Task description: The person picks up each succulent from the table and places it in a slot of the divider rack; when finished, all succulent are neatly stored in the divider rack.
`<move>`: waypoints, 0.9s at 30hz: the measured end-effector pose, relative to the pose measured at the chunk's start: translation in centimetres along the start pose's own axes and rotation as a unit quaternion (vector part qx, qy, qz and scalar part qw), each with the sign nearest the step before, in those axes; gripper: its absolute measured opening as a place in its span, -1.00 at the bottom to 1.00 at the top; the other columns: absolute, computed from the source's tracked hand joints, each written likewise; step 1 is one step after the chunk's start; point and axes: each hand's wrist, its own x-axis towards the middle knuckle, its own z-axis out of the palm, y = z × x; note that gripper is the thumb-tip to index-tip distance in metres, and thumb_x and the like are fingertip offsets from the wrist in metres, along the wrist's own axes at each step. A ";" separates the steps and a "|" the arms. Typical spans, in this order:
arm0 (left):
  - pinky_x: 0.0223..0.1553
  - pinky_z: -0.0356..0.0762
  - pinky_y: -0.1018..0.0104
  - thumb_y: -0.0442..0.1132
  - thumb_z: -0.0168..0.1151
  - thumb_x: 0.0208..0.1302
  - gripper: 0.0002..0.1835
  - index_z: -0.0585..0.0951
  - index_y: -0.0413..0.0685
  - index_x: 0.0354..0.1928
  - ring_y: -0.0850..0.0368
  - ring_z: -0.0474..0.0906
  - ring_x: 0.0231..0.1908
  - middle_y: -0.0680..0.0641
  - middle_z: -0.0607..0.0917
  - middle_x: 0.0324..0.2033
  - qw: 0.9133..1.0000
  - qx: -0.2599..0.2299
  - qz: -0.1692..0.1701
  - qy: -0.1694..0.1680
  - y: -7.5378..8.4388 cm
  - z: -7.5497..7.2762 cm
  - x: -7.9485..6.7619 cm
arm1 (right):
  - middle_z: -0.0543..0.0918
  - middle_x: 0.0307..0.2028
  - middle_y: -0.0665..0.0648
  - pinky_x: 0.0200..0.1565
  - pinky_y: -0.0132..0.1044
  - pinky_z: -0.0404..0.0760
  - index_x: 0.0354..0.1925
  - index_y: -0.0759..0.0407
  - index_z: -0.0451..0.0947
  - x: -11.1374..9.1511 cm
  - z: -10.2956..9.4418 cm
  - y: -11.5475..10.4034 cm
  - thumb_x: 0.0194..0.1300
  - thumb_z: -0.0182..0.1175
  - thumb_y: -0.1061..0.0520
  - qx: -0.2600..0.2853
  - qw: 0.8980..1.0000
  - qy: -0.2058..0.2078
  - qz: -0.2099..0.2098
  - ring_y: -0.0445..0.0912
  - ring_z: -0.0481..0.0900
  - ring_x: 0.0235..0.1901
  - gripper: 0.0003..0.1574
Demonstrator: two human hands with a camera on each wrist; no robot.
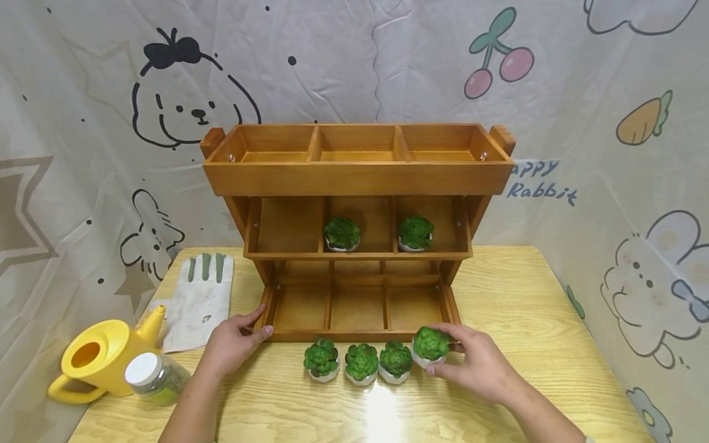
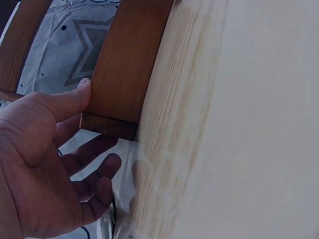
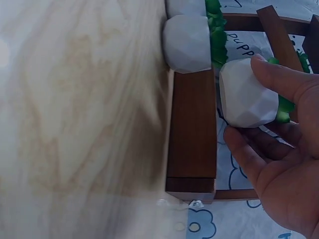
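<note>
In my right hand (image 1: 480, 366) a small artificial succulent (image 1: 430, 343) in a white pot is pinched between thumb and fingers. The right wrist view shows its faceted white pot (image 3: 246, 94) raised off the table. My left hand (image 1: 235, 344) holds the front left corner of a three-tier wooden planter shelf (image 1: 354, 179), thumb against the wood in the left wrist view. Just in front of the shelf stand three more potted succulents (image 1: 361, 363) in a row. Two others (image 1: 342, 234) sit in the middle and right compartments of the middle tier.
On the left of the table (image 1: 532, 307) are a yellow watering can (image 1: 111, 354), a white-lidded jar (image 1: 157, 378) and a pale glove (image 1: 199, 301) with green stripes. A printed cloth (image 1: 343, 61) hangs behind and at both sides.
</note>
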 end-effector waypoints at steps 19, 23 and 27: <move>-0.24 0.51 0.16 0.05 0.41 0.37 -0.33 0.49 0.12 0.47 0.05 0.57 -0.20 -0.14 0.68 -0.06 1.000 -0.008 -0.004 -0.003 -0.1 0.0 -0.1 | 0.68 0.09 -0.08 0.01 -0.08 0.70 0.27 -0.05 0.59 1.2 -0.3 -1.6 0.01 0.67 -0.06 0.012 0.999 0.025 -0.033 -0.09 0.70 -0.07 -0.15; -0.24 0.51 0.16 0.05 0.41 0.37 -0.33 0.49 0.12 0.47 0.05 0.57 -0.20 -0.15 0.68 -0.05 1.000 -0.008 -0.006 -0.003 -0.1 0.0 -0.1 | 0.67 0.11 -0.03 0.00 -0.14 0.70 0.28 -0.04 0.58 1.5 -0.3 -2.0 0.02 0.66 -0.05 0.043 0.998 0.019 -0.034 -0.09 0.72 -0.07 -0.14; -0.23 0.52 0.16 0.05 0.42 0.37 -0.33 0.50 0.11 0.46 0.05 0.57 -0.19 -0.16 0.68 -0.02 1.000 -0.009 -0.006 -0.003 -0.1 0.1 0.0 | 0.67 0.09 -0.01 -0.02 -0.15 0.71 0.27 0.00 0.57 1.9 -0.2 -2.3 0.03 0.66 -0.02 0.065 0.997 0.010 -0.039 -0.09 0.73 -0.08 -0.15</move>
